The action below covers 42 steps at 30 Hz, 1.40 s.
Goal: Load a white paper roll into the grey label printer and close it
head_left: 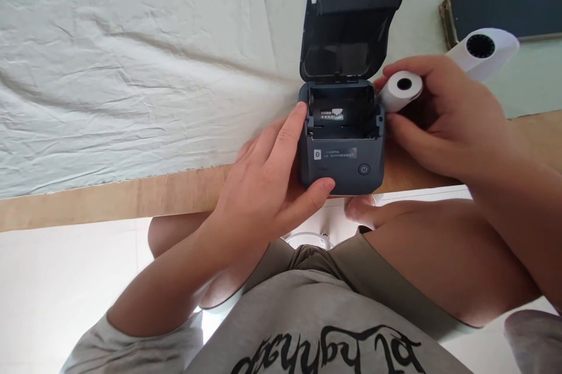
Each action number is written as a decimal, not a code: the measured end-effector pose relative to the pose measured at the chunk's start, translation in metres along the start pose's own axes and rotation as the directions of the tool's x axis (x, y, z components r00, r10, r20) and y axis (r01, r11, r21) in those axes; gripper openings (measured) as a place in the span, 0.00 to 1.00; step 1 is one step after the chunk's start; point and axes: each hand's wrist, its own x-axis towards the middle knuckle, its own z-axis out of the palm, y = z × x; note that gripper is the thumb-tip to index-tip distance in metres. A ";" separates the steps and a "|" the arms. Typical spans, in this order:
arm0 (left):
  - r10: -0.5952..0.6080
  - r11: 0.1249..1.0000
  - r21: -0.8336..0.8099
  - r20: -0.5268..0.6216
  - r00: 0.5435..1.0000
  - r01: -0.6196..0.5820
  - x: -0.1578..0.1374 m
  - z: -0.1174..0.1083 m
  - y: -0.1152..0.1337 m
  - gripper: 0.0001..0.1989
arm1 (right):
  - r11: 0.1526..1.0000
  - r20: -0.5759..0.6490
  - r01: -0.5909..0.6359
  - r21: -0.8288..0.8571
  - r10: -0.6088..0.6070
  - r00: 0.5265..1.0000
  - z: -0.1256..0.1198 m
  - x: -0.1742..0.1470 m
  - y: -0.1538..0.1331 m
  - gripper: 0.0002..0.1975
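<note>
A small dark blue-grey printer (341, 157) stands at the near edge of the table with its lid (351, 23) tilted up and open. Its paper bay (342, 110) shows only a small label inside. My left hand (267, 187) grips the printer's left side, index finger on the bay's rim and thumb on the front face. My right hand (443, 113) holds a white paper roll (399, 90) just right of the open bay, its hollow core facing me.
A second white paper roll (485, 52) lies behind my right hand. A dark phone (504, 11) lies at the far right. A wrinkled white cloth (132, 69) covers the wooden table (109, 198). My knees and a white floor are below the table edge.
</note>
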 end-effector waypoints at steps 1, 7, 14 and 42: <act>0.001 1.000 0.003 -0.011 1.000 -0.001 0.000 0.000 0.000 0.45 | 0.999 -0.002 0.024 -0.025 -0.024 1.000 0.000 0.001 0.001 0.24; -0.007 1.000 -0.004 -0.007 1.000 0.007 0.000 -0.001 -0.001 0.45 | 0.994 -0.155 -0.027 0.110 0.044 0.987 -0.001 -0.002 -0.006 0.29; 0.013 1.000 0.001 0.008 1.000 -0.013 0.001 -0.003 0.000 0.44 | 0.848 -0.144 -0.149 0.508 0.254 0.956 -0.006 -0.006 -0.041 0.21; -0.084 0.979 -0.179 0.089 0.993 0.098 0.006 -0.025 0.003 0.36 | 0.985 0.088 -0.089 0.146 0.077 0.993 -0.003 0.004 -0.019 0.26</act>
